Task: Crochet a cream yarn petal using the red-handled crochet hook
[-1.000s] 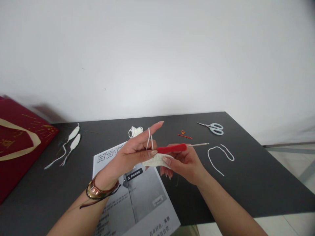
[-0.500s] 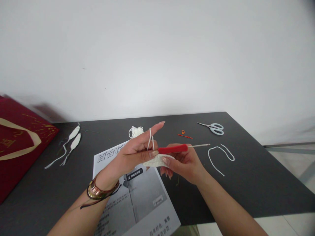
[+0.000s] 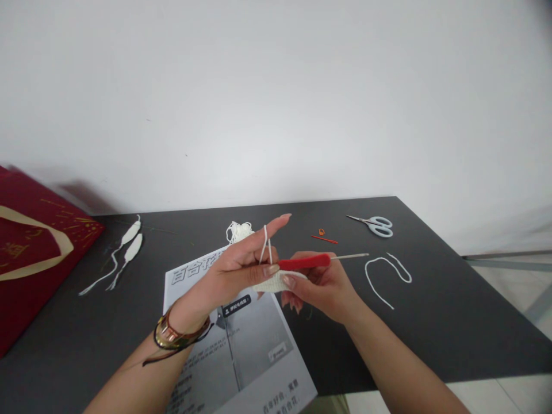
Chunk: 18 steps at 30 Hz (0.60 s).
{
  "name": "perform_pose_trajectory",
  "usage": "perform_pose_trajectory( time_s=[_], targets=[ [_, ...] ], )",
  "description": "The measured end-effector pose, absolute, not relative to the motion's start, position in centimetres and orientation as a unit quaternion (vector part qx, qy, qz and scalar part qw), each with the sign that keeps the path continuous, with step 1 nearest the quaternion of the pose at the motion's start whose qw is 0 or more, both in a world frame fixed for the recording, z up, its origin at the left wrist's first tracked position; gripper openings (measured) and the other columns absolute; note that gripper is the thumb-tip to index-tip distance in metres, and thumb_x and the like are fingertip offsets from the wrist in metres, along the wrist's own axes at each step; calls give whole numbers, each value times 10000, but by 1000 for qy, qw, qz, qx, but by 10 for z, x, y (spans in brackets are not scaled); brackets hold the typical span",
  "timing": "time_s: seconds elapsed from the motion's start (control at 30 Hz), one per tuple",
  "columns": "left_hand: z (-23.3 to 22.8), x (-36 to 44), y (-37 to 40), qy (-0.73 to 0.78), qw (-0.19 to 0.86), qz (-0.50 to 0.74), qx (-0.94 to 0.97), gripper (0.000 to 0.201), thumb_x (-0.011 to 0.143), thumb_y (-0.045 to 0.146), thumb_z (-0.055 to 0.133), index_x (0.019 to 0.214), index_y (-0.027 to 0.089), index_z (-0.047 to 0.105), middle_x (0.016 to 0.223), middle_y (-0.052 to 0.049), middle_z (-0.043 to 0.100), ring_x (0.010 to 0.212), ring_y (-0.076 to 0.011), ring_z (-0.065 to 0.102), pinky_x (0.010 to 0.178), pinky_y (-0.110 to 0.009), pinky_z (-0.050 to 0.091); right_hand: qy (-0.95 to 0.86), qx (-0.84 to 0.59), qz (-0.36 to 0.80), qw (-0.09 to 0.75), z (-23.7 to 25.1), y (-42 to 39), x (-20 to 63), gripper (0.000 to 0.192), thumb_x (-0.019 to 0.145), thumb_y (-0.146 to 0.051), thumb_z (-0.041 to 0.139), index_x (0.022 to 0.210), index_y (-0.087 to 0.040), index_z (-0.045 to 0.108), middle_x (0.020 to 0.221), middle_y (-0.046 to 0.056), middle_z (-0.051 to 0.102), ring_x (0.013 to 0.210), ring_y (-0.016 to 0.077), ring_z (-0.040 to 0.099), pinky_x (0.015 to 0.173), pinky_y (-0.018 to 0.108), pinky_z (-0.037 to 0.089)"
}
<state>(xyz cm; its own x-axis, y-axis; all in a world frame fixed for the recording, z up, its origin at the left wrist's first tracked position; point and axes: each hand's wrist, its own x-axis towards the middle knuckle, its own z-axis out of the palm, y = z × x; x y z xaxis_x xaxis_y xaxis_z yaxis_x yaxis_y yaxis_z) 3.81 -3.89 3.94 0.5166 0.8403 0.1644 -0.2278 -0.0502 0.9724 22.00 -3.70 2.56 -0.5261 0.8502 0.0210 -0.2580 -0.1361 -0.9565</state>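
My left hand [image 3: 235, 267] pinches a small white crocheted piece [image 3: 271, 282] above the dark table [image 3: 452, 310]. White yarn [image 3: 266, 244] loops over its raised index finger. My right hand [image 3: 321, 284] grips a red-handled crochet hook [image 3: 304, 262], its metal shaft pointing right, and also touches the white piece from the right. The hook's head lies hidden between the hands. A gold bracelet sits on my left wrist.
A printed instruction sheet [image 3: 241, 345] lies under the hands. A yarn clump [image 3: 238, 230] sits behind them. Two white crocheted petals [image 3: 129, 241] lie at left beside a red bag [image 3: 30, 253]. Scissors [image 3: 377, 224], a red needle [image 3: 324, 239] and a yarn scrap [image 3: 383, 273] lie at right.
Both hands and the hook have drifted a few pixels to the right. The grip on hook and white piece is the same.
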Motion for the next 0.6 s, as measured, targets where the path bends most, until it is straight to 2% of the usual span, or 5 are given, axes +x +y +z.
perform_pose_trajectory(
  time_s=[0.6],
  targets=[
    [36,38,-36,257,625,409,613,655,879,149,535,1451,320,265,716,21,514,568,-84,465,505,-203,345,-517,-300,700,391,25,-37,218,233,714,-344,735,720,-133,637,536,-1,636,400,75,527,399,188,440]
  ],
)
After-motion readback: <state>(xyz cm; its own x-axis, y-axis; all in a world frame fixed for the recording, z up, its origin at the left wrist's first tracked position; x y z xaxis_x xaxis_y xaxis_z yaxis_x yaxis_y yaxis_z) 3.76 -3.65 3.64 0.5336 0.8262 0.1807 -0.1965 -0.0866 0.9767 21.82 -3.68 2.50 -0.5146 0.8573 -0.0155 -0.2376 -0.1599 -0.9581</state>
